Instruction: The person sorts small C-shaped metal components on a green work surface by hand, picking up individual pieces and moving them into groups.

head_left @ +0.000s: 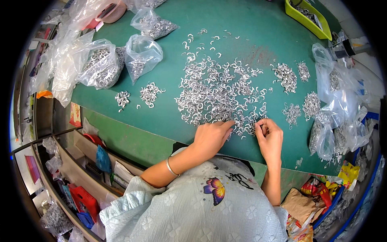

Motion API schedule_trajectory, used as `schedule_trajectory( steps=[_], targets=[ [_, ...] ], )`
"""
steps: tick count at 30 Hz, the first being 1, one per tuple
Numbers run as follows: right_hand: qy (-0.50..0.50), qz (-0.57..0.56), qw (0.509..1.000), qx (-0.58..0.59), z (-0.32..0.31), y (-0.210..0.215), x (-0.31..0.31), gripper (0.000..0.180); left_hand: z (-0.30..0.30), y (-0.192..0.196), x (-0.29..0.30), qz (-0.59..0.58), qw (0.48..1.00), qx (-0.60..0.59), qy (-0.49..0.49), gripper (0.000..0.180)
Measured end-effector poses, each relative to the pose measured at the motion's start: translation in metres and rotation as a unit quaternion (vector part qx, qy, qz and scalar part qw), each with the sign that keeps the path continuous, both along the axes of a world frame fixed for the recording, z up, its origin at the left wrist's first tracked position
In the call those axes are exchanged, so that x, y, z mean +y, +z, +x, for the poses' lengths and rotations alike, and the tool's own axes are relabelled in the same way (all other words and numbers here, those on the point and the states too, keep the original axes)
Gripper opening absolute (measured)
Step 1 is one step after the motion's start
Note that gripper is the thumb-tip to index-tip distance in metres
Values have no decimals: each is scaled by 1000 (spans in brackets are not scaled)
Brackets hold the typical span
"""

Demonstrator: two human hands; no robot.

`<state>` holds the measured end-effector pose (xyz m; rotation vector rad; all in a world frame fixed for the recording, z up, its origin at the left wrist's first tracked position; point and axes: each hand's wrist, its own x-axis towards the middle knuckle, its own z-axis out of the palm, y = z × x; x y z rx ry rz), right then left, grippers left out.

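The left hand [213,138] lay at the near margin of the silver curved pieces [209,94], piled on the green table [155,121], with the right hand [269,135] at their near right corner; whether either grip held a piece could not be told. A careless rightward sweep risked mixing them into a smaller heap [292,114].

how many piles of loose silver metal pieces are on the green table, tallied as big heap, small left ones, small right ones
big heap: 1
small left piles: 2
small right piles: 4
total: 7, leaving out stray pieces and bagged ones
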<state>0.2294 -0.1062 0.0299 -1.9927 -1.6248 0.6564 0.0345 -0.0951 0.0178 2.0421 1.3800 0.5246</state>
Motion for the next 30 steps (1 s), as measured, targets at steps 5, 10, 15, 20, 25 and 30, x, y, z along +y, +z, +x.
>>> schedule_trajectory(
  steps=[5,10,15,20,25,30],
  targets=[
    [9,19,1000,-10,-6,7,2,10,-12,-3,-4,-1,1000,-23,6,9],
    [99,61,993,-10,-36,0,8,13,-15,0,-3,-17,1000,-21,13,9],
    [118,55,990,-58,-46,-10,12,11,-14,-2,-4,-20,998,-48,25,9],
    [94,-2,995,-26,-39,0,13,10,-15,0,-4,-22,999,-37,31,10],
    [102,57,990,-73,-44,-7,14,8,-12,2,-3,-17,999,-31,25,13],
    [97,45,993,-55,-40,-4,14,9,-12,0,0,-7,999,-32,33,13]
  ],
)
